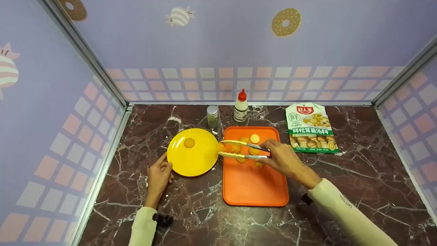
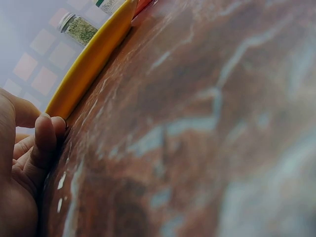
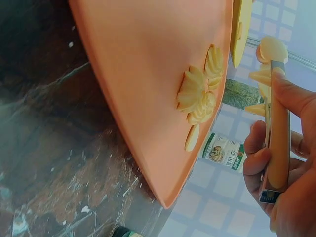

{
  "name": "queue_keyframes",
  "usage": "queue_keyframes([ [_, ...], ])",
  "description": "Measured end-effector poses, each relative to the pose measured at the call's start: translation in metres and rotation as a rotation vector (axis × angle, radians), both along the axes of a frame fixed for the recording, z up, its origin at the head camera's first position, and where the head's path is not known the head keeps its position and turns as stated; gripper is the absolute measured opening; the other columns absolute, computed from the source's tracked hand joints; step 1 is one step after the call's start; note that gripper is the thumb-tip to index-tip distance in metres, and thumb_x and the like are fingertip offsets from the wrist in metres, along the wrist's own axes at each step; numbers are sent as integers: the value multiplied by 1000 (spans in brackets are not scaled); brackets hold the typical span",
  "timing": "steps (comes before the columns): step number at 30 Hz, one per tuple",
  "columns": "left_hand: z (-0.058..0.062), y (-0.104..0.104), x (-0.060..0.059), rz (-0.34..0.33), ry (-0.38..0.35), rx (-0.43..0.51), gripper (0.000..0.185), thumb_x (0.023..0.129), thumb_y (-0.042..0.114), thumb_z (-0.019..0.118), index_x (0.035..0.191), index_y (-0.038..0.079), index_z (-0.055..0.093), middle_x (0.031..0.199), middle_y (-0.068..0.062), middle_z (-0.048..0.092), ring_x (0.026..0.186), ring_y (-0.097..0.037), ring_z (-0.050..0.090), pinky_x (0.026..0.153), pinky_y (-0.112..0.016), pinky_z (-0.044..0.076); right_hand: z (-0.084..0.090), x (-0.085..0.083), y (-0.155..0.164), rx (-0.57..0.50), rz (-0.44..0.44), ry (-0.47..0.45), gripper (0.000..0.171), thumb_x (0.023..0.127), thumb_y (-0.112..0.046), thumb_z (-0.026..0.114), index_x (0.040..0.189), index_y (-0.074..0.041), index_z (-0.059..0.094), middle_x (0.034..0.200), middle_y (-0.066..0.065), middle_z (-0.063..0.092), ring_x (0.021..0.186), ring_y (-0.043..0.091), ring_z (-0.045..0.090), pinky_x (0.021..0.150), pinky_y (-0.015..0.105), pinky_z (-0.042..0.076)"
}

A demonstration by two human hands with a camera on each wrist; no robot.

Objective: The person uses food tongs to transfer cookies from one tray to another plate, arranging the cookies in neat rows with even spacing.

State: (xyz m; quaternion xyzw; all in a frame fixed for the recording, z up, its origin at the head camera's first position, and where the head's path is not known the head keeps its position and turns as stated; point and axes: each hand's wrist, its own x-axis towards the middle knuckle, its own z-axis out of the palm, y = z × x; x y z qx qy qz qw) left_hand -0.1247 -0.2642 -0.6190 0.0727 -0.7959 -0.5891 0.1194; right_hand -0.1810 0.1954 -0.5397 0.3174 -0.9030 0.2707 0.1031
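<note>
My left hand (image 1: 159, 176) pinches the near left rim of a yellow plate (image 1: 194, 162), which carries one round cookie (image 1: 189, 142). In the left wrist view, thumb and fingertips meet at the plate's edge. My right hand (image 1: 283, 159) grips metal tongs (image 1: 256, 156) with yellow tips, held level over the orange tray (image 1: 256, 188) and pointing left. Between the tips, right at the plate's edge, is a cookie (image 1: 221, 147). Several ridged, piped cookies (image 3: 191, 89) and a smooth pale round piece (image 1: 254, 138) lie on the tray's far half, partly covered by the tongs.
Behind the plate stands a glass jar of green herbs (image 1: 212, 118). A white bottle with a red cap (image 1: 241, 107) is behind the tray. To the right lies a green and white food packet (image 1: 311, 128). Patterned walls enclose the dark marbled table (image 1: 191, 212) on three sides.
</note>
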Motion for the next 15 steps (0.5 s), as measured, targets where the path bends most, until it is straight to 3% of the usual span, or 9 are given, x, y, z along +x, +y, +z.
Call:
queue_keyframes([
  [7,2,1,-1,9,-17,-3,52,107,-1,64,158,-4,56,79,-24,69,47,-17,58,40,-22,48,-4,-1,-7,-15,10,45,46,86,-31,96,117,-3,77,97,8,68,65,16,61,53,33,50],
  [15,2,2,-2,25,-35,-14,52,106,-7,61,158,-9,53,81,-30,67,47,-24,58,40,-22,47,-8,-1,-13,-41,-1,9,47,84,-31,99,117,-4,80,100,9,71,79,22,64,63,41,54],
])
